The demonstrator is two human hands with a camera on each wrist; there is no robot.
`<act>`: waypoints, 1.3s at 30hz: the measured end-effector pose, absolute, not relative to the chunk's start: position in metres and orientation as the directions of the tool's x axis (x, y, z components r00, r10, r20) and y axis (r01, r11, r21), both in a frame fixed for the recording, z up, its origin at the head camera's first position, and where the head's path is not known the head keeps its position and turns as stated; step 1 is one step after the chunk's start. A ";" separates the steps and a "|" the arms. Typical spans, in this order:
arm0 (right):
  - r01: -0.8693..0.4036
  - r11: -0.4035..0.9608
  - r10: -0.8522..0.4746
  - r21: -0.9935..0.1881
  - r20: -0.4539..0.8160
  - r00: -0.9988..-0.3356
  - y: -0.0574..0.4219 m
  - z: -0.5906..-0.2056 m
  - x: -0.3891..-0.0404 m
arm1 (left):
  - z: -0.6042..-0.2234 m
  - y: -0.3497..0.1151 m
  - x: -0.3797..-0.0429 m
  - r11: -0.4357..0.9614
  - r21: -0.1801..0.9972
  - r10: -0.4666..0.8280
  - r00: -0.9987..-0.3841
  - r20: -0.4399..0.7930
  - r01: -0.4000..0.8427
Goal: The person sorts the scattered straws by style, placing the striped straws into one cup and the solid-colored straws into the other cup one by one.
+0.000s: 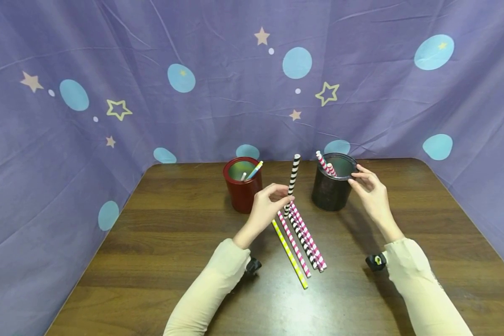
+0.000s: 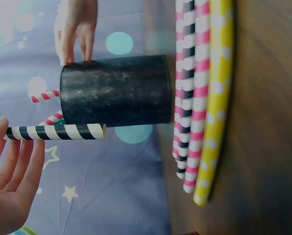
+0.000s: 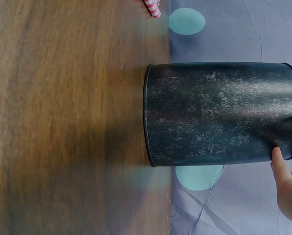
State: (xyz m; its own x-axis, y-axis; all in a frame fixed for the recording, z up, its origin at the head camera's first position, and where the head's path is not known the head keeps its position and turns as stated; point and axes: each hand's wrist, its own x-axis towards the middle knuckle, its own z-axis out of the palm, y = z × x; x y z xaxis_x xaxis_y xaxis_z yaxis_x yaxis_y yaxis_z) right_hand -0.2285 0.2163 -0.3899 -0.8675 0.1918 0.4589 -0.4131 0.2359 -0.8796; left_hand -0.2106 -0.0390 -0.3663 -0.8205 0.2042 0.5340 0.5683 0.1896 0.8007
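Note:
My left hand (image 1: 266,205) pinches a black-and-white striped straw (image 1: 294,175) and holds it upright above the table, near its middle. In the left wrist view that straw (image 2: 57,132) is in front of the black can, apart from it. At the right, my right hand (image 1: 371,193) grips the rim of the black can (image 1: 332,192) with thumb and fingers. Several red-and-white striped straws (image 1: 321,161) stand in this can. Between the hands lie several straws: pink-and-white ones (image 1: 295,245), a black-and-white one (image 1: 303,240) and a yellow one (image 1: 290,255) with white marks.
A dark red can (image 1: 244,193) stands left of the black can, with a blue straw (image 1: 255,170) and a white-tipped one inside. Both cans are toward the back of the wooden table (image 1: 172,233). Behind it hangs a purple cloth (image 1: 227,121) with stars and blue ovals.

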 end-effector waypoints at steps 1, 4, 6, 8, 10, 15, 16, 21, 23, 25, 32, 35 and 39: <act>-0.413 0.237 0.192 -0.879 0.459 -0.867 0.216 -0.390 -0.228 | -0.364 -0.037 -0.211 0.182 0.812 0.191 -0.830 0.525 0.555; -0.413 0.237 0.195 -0.879 0.460 -0.866 0.216 -0.390 -0.228 | -0.359 -0.032 -0.211 0.159 0.837 0.153 -0.850 0.504 0.524; -0.413 0.239 0.197 -0.879 0.461 -0.865 0.216 -0.390 -0.228 | -0.356 -0.029 -0.211 0.141 0.849 0.129 -0.859 0.495 0.510; -0.414 0.236 0.200 -0.879 0.460 -0.865 0.216 -0.390 -0.228 | -0.354 -0.026 -0.212 0.127 0.853 0.109 -0.862 0.495 0.506; -0.414 0.232 0.203 -0.880 0.460 -0.864 0.215 -0.391 -0.228 | -0.351 -0.023 -0.212 0.116 0.856 0.090 -0.864 0.496 0.504; -0.421 0.220 0.209 -0.880 0.464 -0.861 0.216 -0.392 -0.228 | -0.344 -0.015 -0.212 0.083 0.866 0.043 -0.870 0.491 0.493; -0.423 0.216 0.210 -0.880 0.465 -0.860 0.216 -0.393 -0.229 | -0.342 -0.013 -0.213 0.077 0.866 0.033 -0.870 0.493 0.494; -0.433 0.207 0.211 -0.877 0.472 -0.856 0.221 -0.402 -0.236 | -0.338 -0.005 -0.216 0.078 0.857 -0.012 -0.860 0.511 0.509; -0.435 0.210 0.212 -0.876 0.475 -0.854 0.223 -0.407 -0.239 | -0.338 -0.003 -0.217 0.079 0.857 -0.033 -0.858 0.513 0.509; -0.437 0.218 0.212 -0.873 0.480 -0.851 0.224 -0.410 -0.241 | -0.337 0.000 -0.219 0.067 0.860 -0.058 -0.859 0.509 0.505; -0.445 0.225 0.212 -0.867 0.489 -0.846 0.225 -0.413 -0.242 | -0.333 0.007 -0.225 -0.016 0.861 -0.130 -0.855 0.502 0.508; -0.443 0.223 0.210 -0.868 0.487 -0.848 0.225 -0.413 -0.242 | -0.330 0.010 -0.228 -0.045 0.854 -0.153 -0.848 0.507 0.518; -0.440 0.222 0.210 -0.870 0.484 -0.850 0.225 -0.413 -0.242 | -0.328 0.013 -0.232 -0.110 0.842 -0.172 -0.845 0.507 0.528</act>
State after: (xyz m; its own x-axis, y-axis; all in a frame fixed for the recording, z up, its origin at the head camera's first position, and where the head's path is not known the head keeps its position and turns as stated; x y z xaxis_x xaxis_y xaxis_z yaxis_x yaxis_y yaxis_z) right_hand -0.2422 0.2254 -0.4130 -0.8498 0.2097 0.4836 -0.4403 0.2220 -0.8700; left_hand -0.2320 0.0135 -0.3284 -0.8446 -0.1721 0.5070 0.5279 -0.1096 0.8422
